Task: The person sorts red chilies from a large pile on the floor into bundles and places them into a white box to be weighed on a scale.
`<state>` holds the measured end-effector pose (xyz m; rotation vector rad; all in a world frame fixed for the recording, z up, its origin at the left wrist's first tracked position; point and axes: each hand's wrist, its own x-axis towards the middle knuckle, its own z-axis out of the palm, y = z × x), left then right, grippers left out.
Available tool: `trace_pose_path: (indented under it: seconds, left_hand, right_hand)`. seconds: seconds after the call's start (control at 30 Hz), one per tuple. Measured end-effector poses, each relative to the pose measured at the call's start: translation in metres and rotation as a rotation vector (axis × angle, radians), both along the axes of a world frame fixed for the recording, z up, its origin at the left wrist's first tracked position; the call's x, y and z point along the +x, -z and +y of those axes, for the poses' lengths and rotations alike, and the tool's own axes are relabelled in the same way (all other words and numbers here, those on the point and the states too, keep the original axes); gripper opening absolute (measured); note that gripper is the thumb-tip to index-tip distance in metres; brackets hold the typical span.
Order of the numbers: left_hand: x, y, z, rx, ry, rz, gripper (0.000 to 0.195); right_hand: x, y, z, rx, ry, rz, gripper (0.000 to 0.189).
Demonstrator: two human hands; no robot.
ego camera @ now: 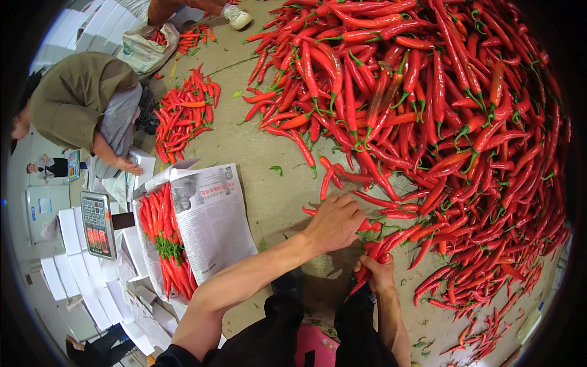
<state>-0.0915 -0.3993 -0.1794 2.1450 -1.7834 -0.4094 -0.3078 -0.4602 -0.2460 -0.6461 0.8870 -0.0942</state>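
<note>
A large heap of red chili peppers with green stems covers the floor ahead and to the right. My right hand is closed around a small bunch of red chilies at the heap's near edge. Just left of it, my left hand reaches over the chilies, fingers bent down; its fingertips are hidden, so whether it grips one is unclear. To the left, a box lined with newspaper holds chilies laid in rows, their green stems meeting in the middle.
A digital scale display stands beside the box. White boxes are stacked at the left. A person in a brown top bends beside a smaller chili pile. A woven sack lies beyond. Another person's shoe shows at the top.
</note>
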Motion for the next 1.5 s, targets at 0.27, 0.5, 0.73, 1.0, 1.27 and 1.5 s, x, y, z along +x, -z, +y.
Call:
trace_pose_path:
  seconds: [0.27,0.5,0.73,1.0,1.27,1.5]
  left_hand:
    - [0.112,0.072,0.011,-0.031,-0.306,-0.254,0.027]
    - [0.136,0.094,0.015,0.101,-0.102,-0.455,0.013]
    - [0.079,0.085,0.008,0.427,-0.071,0.023,0.020]
    - [0.022,-0.016,0.080,0.214,-0.820,1.664,0.036]
    - [-0.008,-0.130,0.051,0.109,-0.630,1.576,0.045]
    - [-0.065,-0.297,-0.004,-0.080,-0.086,1.233,0.043]
  right_hand:
    - [-0.003,0.009,-0.001,-0.113,0.054,0.143,0.012]
    - [-0.013,0.026,-0.005,-0.100,0.030,0.069,0.008]
    - [-0.007,0.019,-0.008,-0.103,0.057,0.061,0.011]
    - [0.007,-0.021,-0.001,0.153,0.086,0.046,0.012]
    - [-0.113,-0.160,-0.062,-0.271,0.317,0.196,0.021]
    - [-0.241,-0.371,0.024,-1.276,0.424,0.595,0.023]
